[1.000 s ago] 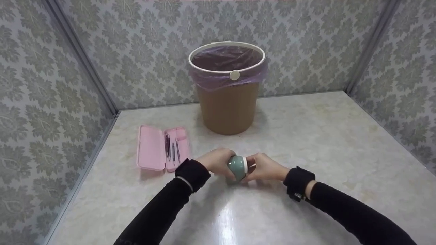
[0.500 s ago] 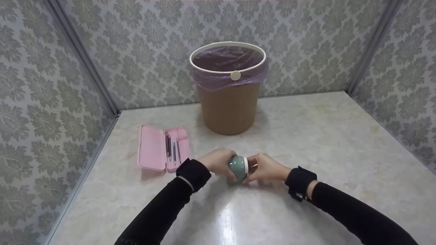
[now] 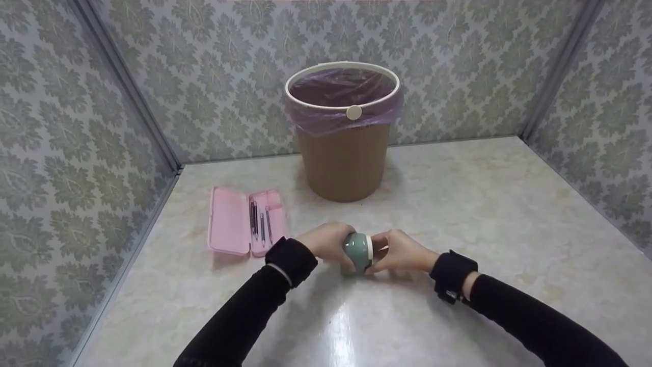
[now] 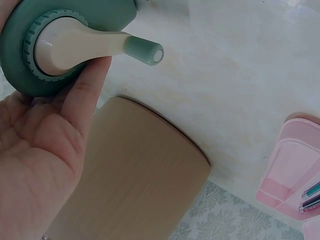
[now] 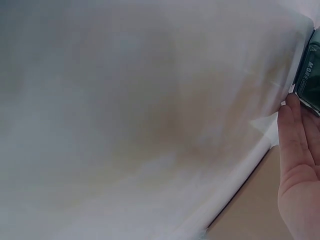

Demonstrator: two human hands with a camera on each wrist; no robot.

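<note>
Between both hands lies a green crank pencil sharpener [image 3: 357,248] with a white rim at its right end. My left hand [image 3: 327,241] grips its body from the left, fingers over the far side and thumb on the near side. In the left wrist view its cream crank [image 4: 75,45] ends in a green knob [image 4: 144,50], with a finger close under the arm. My right hand [image 3: 405,253] holds the white-rimmed end between thumb and fingers. The right wrist view shows fingertips at the dark see-through compartment [image 5: 311,75]. The sharpener's underside is hidden.
An open pink pencil case [image 3: 227,221] with several pens and pencils [image 3: 263,229] lies left of the hands. Behind them stands a brown bin [image 3: 346,163] lined with a purple bag [image 3: 316,122]. Patterned panels [image 3: 458,66] wall the marbled tabletop [image 3: 484,204].
</note>
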